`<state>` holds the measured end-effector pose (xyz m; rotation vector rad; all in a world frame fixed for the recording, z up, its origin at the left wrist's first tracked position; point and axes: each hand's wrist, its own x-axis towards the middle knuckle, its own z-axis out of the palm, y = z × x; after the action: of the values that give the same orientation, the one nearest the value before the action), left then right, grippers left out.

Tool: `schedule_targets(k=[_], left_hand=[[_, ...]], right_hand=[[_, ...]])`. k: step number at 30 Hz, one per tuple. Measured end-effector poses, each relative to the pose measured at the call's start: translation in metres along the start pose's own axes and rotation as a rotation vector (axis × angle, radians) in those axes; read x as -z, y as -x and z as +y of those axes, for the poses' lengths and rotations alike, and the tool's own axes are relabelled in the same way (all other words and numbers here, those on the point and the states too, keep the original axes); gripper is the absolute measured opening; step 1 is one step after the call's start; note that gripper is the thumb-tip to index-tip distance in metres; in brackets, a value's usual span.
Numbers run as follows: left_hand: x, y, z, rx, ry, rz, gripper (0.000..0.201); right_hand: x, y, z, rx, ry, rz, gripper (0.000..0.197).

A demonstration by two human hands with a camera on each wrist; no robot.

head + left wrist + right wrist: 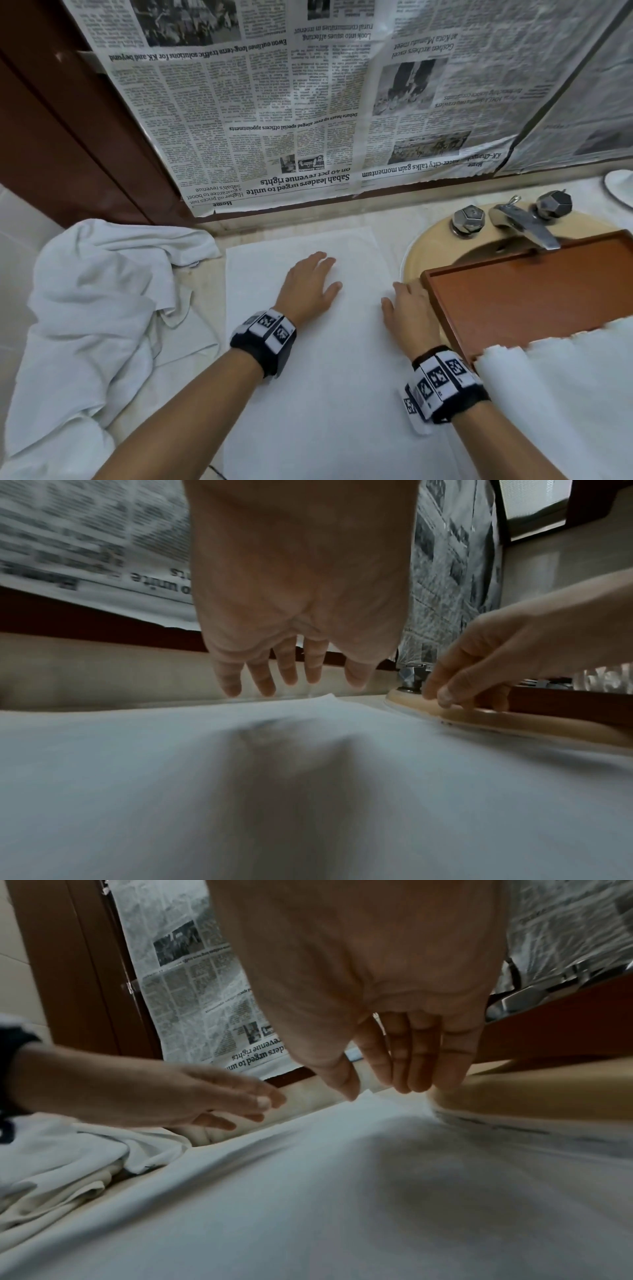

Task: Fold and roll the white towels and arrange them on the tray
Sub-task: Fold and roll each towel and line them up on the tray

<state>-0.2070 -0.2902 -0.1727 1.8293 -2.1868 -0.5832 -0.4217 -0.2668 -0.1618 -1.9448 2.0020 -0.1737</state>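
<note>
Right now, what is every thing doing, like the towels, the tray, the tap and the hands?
Flat towel: spread smooth on the counter.
Crumpled towels: heaped loose, not folded.
Tray: over the sink, a white towel lying over its near corner.
Tap: no water running.
Newspaper: hung upside down on the wall.
Left hand: flat, fingers straight, over the flat towel.
Right hand: fingers straight, at the flat towel's right edge.

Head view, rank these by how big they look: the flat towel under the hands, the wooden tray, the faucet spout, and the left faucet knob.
1. flat towel
2. wooden tray
3. faucet spout
4. left faucet knob
</note>
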Motion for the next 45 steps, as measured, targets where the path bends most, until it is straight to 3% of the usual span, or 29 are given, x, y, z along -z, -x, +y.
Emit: schedule_targets(k=[3, 7, 12, 20, 27, 34, 39, 45], left_hand=[[-0.004, -0.034, 0.018, -0.045, 0.011, -0.058, 0.052], [-0.015, -0.073, 0.030, -0.082, -0.027, -0.181, 0.046], [-0.023, -0.101, 0.041, -0.168, -0.046, -0.175, 0.042], [-0.027, -0.116, 0.049, -0.171, -0.045, -0.237, 0.025], [-0.031, -0.109, 0.047, -0.223, 0.001, -0.138, 0.012], [-0.024, -0.105, 0.049, -0.222, 0.036, -0.164, 0.021], [-0.026, -0.097, 0.047, -0.251, 0.034, -0.134, 0.022], [-0.022, -0.094, 0.049, -0.154, 0.036, -0.007, 0.010]], right_hand=[[0.001, -0.007, 0.005, -0.060, 0.070, -0.047, 0.036], [-0.003, -0.017, 0.005, -0.019, 0.174, -0.056, 0.031], [-0.008, -0.021, 0.006, -0.036, 0.140, -0.028, 0.019], [0.000, -0.025, 0.008, -0.004, 0.078, -0.052, 0.028], [0.015, -0.024, 0.011, -0.050, -0.044, -0.039, 0.019], [0.014, -0.014, 0.015, -0.114, -0.124, -0.157, 0.013], [0.016, -0.009, 0.019, -0.094, -0.165, -0.153, 0.012], [0.014, 0.007, 0.021, -0.079, -0.171, -0.156, 0.012]])
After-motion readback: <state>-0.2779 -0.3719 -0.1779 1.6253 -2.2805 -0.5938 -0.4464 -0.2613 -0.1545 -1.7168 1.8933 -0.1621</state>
